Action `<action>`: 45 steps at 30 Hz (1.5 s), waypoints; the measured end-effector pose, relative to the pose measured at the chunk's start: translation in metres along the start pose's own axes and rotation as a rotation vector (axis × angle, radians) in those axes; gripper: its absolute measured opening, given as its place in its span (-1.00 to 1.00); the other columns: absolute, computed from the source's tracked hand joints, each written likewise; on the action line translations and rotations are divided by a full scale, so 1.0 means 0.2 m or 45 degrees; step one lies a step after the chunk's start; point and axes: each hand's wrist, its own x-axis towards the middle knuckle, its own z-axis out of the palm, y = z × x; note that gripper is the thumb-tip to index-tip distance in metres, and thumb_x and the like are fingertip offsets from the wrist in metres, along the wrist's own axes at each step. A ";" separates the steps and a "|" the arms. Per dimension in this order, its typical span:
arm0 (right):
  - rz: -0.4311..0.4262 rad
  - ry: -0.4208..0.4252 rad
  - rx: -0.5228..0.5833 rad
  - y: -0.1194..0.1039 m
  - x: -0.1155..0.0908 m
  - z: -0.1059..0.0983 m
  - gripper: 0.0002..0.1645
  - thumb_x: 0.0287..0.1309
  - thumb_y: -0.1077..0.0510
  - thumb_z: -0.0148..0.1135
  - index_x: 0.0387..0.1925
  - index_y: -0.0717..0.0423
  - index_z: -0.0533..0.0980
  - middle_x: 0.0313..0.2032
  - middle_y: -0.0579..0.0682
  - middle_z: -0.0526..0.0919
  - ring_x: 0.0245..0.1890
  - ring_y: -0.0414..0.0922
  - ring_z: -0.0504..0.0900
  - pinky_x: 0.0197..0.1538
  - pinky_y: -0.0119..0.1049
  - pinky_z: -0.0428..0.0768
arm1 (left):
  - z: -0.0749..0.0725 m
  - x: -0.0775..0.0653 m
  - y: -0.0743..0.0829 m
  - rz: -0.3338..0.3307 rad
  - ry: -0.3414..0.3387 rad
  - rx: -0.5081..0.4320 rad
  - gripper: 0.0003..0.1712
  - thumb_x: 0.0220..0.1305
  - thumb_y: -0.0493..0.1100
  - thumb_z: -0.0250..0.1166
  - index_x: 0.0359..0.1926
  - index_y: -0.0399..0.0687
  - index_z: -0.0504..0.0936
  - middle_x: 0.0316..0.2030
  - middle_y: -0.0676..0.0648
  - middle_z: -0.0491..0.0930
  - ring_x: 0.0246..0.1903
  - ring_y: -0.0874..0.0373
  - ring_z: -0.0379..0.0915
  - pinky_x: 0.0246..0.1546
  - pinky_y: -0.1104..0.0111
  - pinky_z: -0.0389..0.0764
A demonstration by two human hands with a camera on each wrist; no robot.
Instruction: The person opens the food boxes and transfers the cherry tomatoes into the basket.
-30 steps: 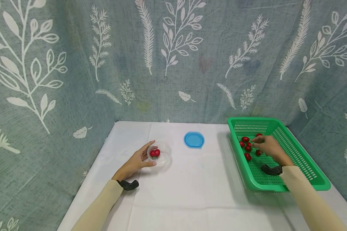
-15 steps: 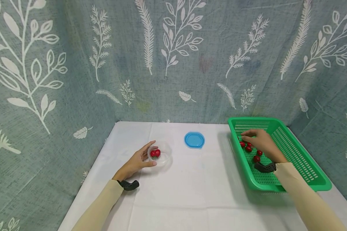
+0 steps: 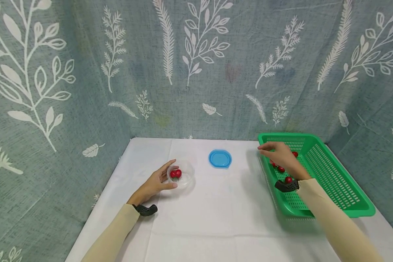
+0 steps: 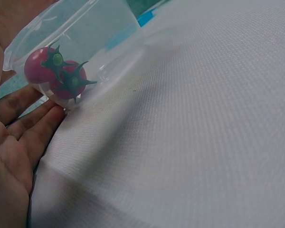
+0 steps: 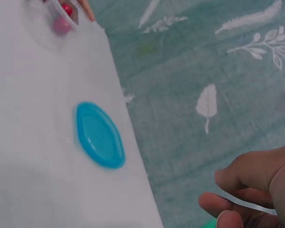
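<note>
My left hand (image 3: 155,182) holds a clear plastic tub (image 3: 187,171) by its side, thumb at the near side and fingers round the far side. Two red cherry tomatoes (image 4: 55,71) with green calyxes lie in the tub. My right hand (image 3: 279,154) is over the left rim of the green basket (image 3: 283,204), its thumb and fingers bent close together. No tomato shows in its fingers in the right wrist view, and I cannot tell whether it holds one. Beneath this hand, several cherry tomatoes (image 3: 288,179) lie in the basket, some hidden by hand and wrist.
A blue lid (image 3: 220,159) lies flat on the white tablecloth (image 3: 209,211) between tub and basket. Patterned grey-green curtains (image 3: 190,109) rise behind the table and along both sides. Black wrist devices (image 3: 146,210) sit at both sleeves.
My right hand has moved left across the basket, from above the tomatoes to over its left rim. A tomato in the basket has shifted to the right. My left hand and the tub have stayed put.
</note>
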 end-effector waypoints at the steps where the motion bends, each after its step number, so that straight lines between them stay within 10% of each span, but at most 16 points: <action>1: -0.005 -0.007 0.016 -0.01 0.01 0.01 -0.58 0.48 -0.05 0.22 0.23 0.04 0.60 0.15 0.21 0.57 -0.39 0.06 0.56 -0.38 -0.09 0.58 | 0.00 0.00 0.00 -0.003 0.000 0.000 0.16 0.20 -0.13 0.57 0.64 0.35 0.04 0.59 -0.02 0.04 0.57 -0.01 -0.06 0.46 0.30 0.18; 45: -0.247 -0.277 0.063 -0.51 0.18 0.75 -0.79 0.37 0.04 0.35 0.00 -0.11 0.69 -0.14 -0.13 0.71 -0.54 -0.05 0.59 -0.52 -0.19 0.57 | 0.01 -0.01 0.01 0.011 0.001 -0.003 0.19 0.21 -0.14 0.56 0.66 0.23 -0.01 0.59 -0.10 0.07 0.57 -0.05 -0.08 0.53 0.06 0.09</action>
